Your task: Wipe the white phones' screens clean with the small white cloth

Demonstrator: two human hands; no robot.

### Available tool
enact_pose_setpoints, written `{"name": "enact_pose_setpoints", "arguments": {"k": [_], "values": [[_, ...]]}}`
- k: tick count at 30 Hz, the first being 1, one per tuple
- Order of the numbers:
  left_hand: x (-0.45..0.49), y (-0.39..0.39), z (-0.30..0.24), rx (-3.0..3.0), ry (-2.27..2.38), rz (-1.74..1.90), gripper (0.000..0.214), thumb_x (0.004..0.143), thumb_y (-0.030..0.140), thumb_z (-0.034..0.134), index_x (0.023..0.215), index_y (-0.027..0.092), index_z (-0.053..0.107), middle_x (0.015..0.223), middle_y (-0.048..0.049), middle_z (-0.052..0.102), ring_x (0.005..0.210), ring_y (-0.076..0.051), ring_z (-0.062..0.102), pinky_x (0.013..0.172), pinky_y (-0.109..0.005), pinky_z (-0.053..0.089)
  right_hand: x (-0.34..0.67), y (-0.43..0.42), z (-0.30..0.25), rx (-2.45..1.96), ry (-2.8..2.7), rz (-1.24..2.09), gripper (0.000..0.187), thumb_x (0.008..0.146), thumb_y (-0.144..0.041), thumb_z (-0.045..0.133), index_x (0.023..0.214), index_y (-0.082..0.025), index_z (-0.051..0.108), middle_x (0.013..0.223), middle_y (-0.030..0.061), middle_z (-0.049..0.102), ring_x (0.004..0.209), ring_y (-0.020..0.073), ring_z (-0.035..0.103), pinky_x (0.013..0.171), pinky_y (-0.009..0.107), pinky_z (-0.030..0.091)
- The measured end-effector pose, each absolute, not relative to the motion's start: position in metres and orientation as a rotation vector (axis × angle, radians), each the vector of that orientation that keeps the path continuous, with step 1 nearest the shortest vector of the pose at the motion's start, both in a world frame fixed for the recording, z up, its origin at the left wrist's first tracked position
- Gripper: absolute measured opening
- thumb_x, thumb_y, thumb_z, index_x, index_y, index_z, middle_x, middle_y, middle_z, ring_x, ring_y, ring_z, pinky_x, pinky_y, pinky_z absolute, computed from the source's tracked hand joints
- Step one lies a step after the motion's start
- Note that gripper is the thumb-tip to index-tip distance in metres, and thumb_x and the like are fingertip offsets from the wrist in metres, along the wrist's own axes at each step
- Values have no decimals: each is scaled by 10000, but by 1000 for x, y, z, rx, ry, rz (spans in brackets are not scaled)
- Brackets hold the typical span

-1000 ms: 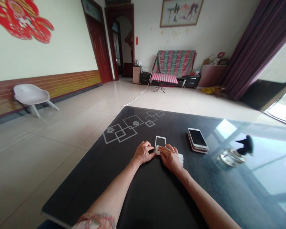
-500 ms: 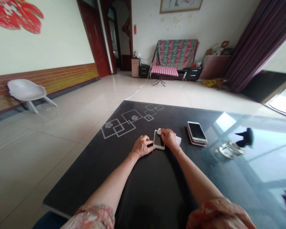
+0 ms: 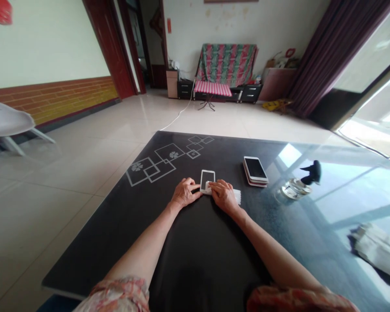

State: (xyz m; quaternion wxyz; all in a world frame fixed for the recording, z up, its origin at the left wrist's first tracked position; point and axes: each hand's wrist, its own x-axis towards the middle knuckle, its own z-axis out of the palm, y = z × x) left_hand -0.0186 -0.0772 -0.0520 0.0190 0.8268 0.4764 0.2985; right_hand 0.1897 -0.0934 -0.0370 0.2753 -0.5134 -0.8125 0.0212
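A small white phone (image 3: 207,179) lies face up on the black glass table (image 3: 195,255). My left hand (image 3: 183,193) rests at the phone's left edge, fingers curled against it and holding it in place. My right hand (image 3: 224,197) presses a white cloth (image 3: 236,196) onto the near end of the phone's screen, fingers closed over the cloth.
A stack of two phones (image 3: 255,170) lies to the right, then a glass ashtray (image 3: 291,189) with a dark object on it. Folded cloth or paper (image 3: 378,250) sits at the table's right edge. A white chair (image 3: 4,123) stands far left on the tiled floor.
My right hand with the cloth has slid back from the far end of the screen to the near end. My head has tilted down and turned a little to the right.
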Motion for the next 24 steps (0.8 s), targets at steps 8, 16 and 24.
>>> {"name": "enact_pose_setpoints", "arguments": {"k": [8,16,24], "values": [[-19,-78,-50,2566,1502,897,289,780,449,664,1002,281,737,944,-32,615,833,-167,541,814,-295,473,187,-28,-36,-1507,-2076,68,268,887,-208,468,957,-237,725,1089,64,700,1036,212,587,919,332,422],[-20,-79,-47,2551,1503,882,287,780,436,668,1011,279,733,964,-34,615,856,-171,545,821,-303,480,185,-23,-45,-1467,-2005,69,269,890,-201,463,948,-222,725,1056,60,712,971,187,632,914,301,450],[-19,-79,-49,2554,1494,910,277,777,421,674,1009,283,733,948,-33,615,844,-169,545,810,-299,481,199,-74,-47,-1282,-2028,105,286,889,-177,453,929,-219,734,1105,44,698,972,190,623,945,342,451]]}}
